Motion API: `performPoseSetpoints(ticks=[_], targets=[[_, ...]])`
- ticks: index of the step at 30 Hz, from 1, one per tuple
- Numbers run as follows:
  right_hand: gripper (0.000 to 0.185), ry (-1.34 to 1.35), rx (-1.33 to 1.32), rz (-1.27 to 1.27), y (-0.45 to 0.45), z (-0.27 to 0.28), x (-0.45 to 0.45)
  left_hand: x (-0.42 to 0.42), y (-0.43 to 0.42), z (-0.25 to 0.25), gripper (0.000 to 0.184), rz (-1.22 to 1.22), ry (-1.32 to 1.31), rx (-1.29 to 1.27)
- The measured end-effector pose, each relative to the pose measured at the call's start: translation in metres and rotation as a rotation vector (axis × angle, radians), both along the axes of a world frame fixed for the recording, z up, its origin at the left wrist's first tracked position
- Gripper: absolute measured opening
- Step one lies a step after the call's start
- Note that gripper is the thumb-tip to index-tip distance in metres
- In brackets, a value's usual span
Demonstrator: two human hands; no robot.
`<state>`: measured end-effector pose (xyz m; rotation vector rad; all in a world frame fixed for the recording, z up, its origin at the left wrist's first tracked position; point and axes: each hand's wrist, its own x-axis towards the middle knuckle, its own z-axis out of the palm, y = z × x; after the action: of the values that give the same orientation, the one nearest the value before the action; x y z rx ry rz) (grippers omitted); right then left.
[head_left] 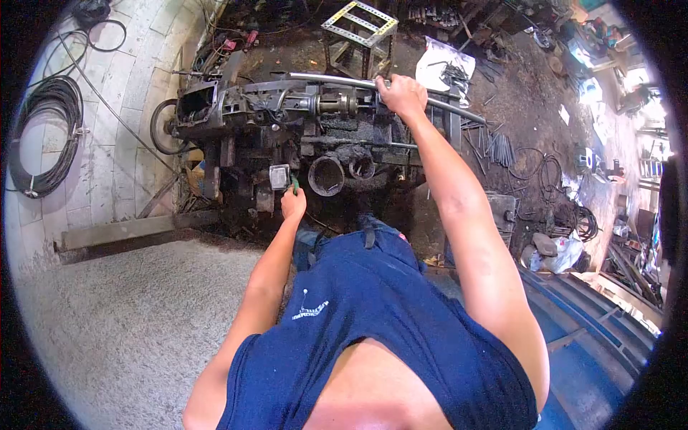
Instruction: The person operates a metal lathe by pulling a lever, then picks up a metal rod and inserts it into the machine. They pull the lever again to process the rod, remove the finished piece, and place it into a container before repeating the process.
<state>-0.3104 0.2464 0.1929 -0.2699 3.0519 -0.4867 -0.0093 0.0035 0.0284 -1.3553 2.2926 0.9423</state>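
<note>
My left hand [293,206] is closed on a small green handle [294,185] at the front of a dark, greasy machine [236,107]. Right beside that handle is a pale, square box-like piece [279,176]. My right hand [403,95] rests with its fingers curled round a long metal rod [330,78] along the machine's far side. To the left of this hand is a shiny cylindrical chuck-like part [338,104]. Below it on the machine, two round openings face up, the larger a metal ring [326,176]. The fingertips of my right hand are partly hidden.
A metal stand with a yellow-and-white perforated top [360,25] is behind the machine. Next to it, small metal parts lie on a white sheet [444,61]. Several rods [500,148] lie on the right floor. A coiled black hose [46,136] hangs on the left wall.
</note>
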Motion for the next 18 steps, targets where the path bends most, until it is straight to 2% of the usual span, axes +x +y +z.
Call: performPoseSetpoints(ticks=[6,18], targets=[[0.056,-0.016,0.024,-0.004,-0.0041,0.004,0.0048,0.0045,0.0005,0.0,0.047,-0.05,0.071,-0.033],[0.058,-0.015,0.022,-0.024,0.0032,-0.0018,0.0014,0.0009,0.0026,0.0002,0.044,-0.068,0.051,-0.098]])
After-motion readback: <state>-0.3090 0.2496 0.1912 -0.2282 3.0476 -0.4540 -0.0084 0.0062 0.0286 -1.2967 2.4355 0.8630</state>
